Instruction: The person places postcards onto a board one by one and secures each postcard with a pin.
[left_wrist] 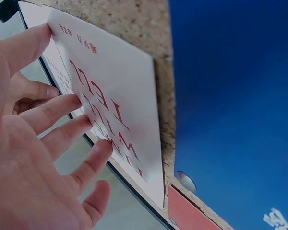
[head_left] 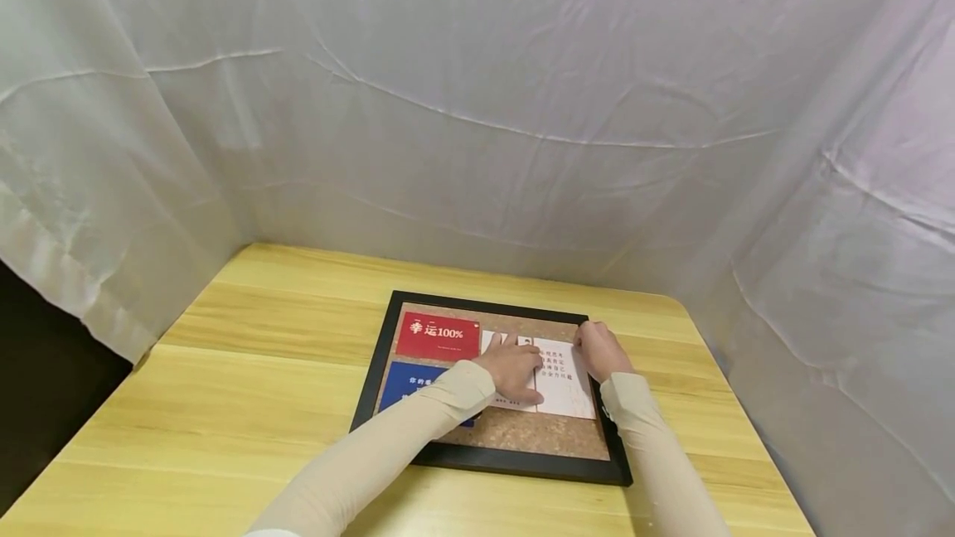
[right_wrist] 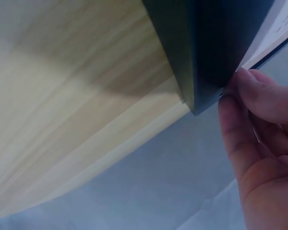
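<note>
A black-framed cork board (head_left: 515,437) lies on the table with cards on it. My left hand (head_left: 511,367) is spread over the two white cards in its right half; in the left wrist view, fingertips (left_wrist: 103,148) touch the left white card (left_wrist: 105,91), which has red lettering. My right hand (head_left: 600,350) is at the upper right corner of the right white card (head_left: 563,396), beside the frame (right_wrist: 216,48). In the right wrist view its thumb (right_wrist: 259,96) and forefinger pinch together at the frame's inner edge. Whatever small thing lies between them is hidden.
A red card (head_left: 436,338) and a blue card (head_left: 410,384) occupy the board's left half; a round silver pin (left_wrist: 186,181) sits at the blue card's edge. Under the board is a light wooden table (head_left: 224,404), with white curtains (head_left: 477,106) behind and beside it.
</note>
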Motion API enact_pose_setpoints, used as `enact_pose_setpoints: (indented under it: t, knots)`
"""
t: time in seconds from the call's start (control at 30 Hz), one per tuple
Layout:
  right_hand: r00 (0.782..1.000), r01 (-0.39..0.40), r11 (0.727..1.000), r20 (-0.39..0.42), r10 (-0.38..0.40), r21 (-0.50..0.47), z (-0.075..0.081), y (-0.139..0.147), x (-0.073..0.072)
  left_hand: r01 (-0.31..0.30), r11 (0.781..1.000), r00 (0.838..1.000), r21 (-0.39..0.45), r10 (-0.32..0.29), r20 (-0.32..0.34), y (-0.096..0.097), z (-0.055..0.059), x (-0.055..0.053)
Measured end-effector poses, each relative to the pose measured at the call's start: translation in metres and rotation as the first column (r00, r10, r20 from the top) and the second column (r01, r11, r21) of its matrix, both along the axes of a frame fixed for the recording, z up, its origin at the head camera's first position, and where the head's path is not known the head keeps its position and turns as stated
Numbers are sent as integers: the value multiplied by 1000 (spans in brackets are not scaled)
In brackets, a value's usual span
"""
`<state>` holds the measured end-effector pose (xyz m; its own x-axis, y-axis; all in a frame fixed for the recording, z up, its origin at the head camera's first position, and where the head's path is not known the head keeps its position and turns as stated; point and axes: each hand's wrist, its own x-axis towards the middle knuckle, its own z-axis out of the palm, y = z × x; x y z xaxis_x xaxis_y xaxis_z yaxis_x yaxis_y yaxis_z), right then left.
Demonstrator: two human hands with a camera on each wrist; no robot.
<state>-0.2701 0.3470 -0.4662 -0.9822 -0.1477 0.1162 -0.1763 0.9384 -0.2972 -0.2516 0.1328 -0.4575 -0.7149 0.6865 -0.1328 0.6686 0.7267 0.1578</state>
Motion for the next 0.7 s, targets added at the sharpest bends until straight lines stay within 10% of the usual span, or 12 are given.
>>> enact_pose_setpoints:
  t: [0.7]
  knots:
    - [1000,16,998,-19,-15,60,1,-2,-1,-6,1000,1000,2,6,13,0,-1,0]
